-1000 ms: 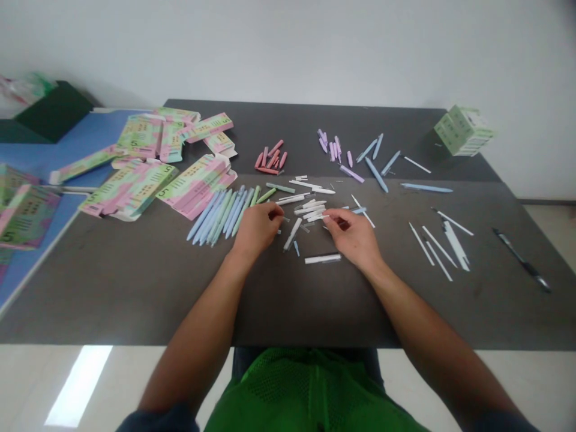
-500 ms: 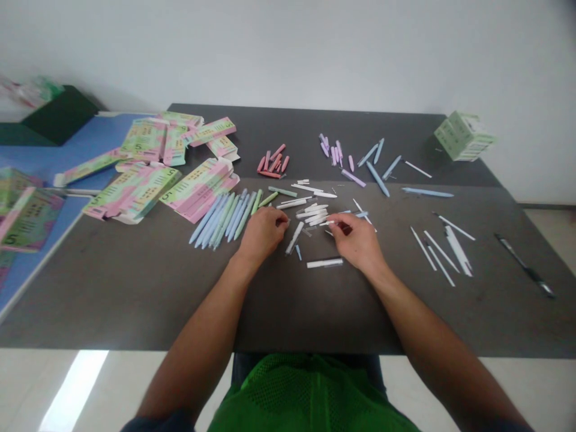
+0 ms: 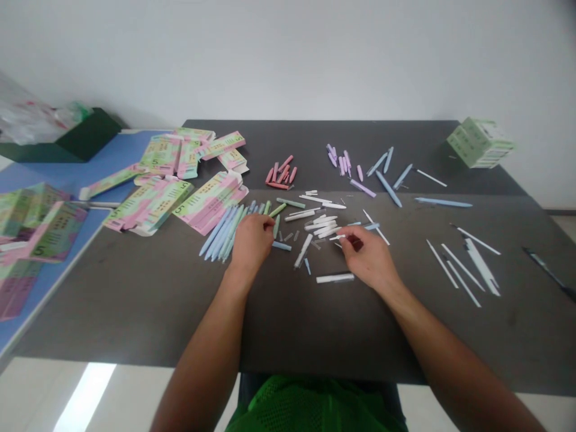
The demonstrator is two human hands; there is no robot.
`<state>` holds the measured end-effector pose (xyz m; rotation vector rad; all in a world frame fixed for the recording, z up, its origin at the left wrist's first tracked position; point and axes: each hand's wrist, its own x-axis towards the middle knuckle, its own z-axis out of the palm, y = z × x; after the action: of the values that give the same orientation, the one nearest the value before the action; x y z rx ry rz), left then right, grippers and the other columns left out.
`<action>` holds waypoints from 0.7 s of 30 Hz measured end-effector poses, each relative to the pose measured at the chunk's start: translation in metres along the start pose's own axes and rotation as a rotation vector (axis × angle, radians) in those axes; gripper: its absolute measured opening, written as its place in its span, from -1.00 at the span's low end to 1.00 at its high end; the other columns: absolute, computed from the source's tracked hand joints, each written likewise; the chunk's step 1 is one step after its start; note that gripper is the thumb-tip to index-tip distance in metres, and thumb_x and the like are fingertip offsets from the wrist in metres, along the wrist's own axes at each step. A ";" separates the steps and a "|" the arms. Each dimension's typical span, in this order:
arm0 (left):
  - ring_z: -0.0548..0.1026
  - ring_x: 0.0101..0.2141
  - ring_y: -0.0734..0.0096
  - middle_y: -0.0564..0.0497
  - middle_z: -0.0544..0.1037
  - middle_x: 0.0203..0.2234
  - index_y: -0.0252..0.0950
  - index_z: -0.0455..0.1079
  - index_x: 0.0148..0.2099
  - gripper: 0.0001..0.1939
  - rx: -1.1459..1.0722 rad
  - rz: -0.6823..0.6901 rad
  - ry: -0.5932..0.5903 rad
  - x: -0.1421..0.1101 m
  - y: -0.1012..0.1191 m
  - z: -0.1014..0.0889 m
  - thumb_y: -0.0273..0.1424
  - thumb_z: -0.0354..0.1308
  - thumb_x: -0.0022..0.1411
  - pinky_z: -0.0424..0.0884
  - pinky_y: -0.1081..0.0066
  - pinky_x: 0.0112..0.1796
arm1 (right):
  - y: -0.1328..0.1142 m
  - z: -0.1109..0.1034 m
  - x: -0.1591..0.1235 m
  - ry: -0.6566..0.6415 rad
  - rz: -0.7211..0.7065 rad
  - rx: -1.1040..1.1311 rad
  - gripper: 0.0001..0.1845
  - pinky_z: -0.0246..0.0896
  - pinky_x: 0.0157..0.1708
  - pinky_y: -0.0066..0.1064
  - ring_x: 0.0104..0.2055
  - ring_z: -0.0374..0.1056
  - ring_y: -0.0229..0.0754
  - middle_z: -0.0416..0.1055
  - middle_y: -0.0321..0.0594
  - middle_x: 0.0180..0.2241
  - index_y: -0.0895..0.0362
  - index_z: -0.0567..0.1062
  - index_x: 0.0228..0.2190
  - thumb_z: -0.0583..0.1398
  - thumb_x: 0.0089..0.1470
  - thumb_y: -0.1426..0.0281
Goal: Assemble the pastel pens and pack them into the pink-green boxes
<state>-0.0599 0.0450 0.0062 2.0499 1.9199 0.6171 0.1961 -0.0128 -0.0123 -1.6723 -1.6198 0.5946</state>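
Observation:
My left hand (image 3: 252,241) rests knuckles-up on the dark table (image 3: 135,300), fingers curled over the right end of a row of pale blue and green pen barrels (image 3: 224,231); what it grips is hidden. My right hand (image 3: 366,257) is pinched on a small white pen part (image 3: 336,237) at the edge of a heap of white pen pieces (image 3: 317,221). A single white pen piece (image 3: 335,278) lies just left of my right wrist. A short blue barrel (image 3: 281,245) lies by my left fingertips.
Pink-and-green flat cartons (image 3: 171,186) pile up at the left. Red caps (image 3: 281,174), purple caps (image 3: 342,163) and blue barrels (image 3: 387,180) lie farther back. White refills (image 3: 463,264) and a black pen (image 3: 549,273) lie right. A green box (image 3: 479,143) stands far right.
The camera has tilted, so everything sits lower in view. My left hand has slid left onto the row of blue and green barrels. My right hand has stayed pinched by the white heap.

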 end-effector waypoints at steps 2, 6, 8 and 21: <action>0.59 -0.18 0.12 -0.11 0.67 -0.27 -0.27 0.64 -0.25 -0.73 -0.003 -0.018 -0.011 0.000 -0.001 -0.003 -0.55 0.10 0.18 0.45 0.24 -0.07 | 0.000 0.000 0.000 -0.001 -0.006 0.001 -0.79 0.32 -0.27 -0.29 -0.37 0.42 -0.13 0.56 -0.20 -0.32 0.08 0.59 -0.24 0.18 0.10 0.36; 0.58 -0.22 0.17 -0.08 0.66 -0.29 -0.24 0.63 -0.26 -0.77 -0.035 0.019 -0.028 -0.003 0.003 -0.002 -0.53 0.14 0.18 0.44 0.27 -0.10 | 0.000 0.001 0.000 -0.002 -0.017 0.003 -0.80 0.32 -0.26 -0.28 -0.36 0.43 -0.13 0.57 -0.20 -0.30 0.07 0.58 -0.25 0.18 0.12 0.33; 0.56 -0.21 0.19 -0.06 0.65 -0.30 -0.24 0.63 -0.27 -0.82 -0.050 0.083 -0.030 -0.004 0.008 0.006 -0.49 0.17 0.21 0.44 0.27 -0.09 | 0.000 0.002 0.000 -0.006 -0.015 0.009 -0.80 0.32 -0.27 -0.28 -0.35 0.43 -0.12 0.57 -0.20 -0.30 0.07 0.58 -0.24 0.18 0.14 0.31; 0.39 -0.16 0.19 -0.11 0.53 -0.30 -0.26 0.57 -0.18 -0.68 0.096 0.378 0.025 0.008 0.040 0.061 -0.39 -0.03 0.43 0.34 0.26 -0.05 | -0.004 0.003 0.001 -0.005 -0.039 0.038 -0.81 0.29 -0.30 -0.32 -0.37 0.42 -0.15 0.54 -0.22 -0.35 0.08 0.58 -0.27 0.17 0.16 0.31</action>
<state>0.0045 0.0550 -0.0271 2.5032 1.6107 0.6420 0.1910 -0.0110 -0.0110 -1.6095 -1.6304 0.6072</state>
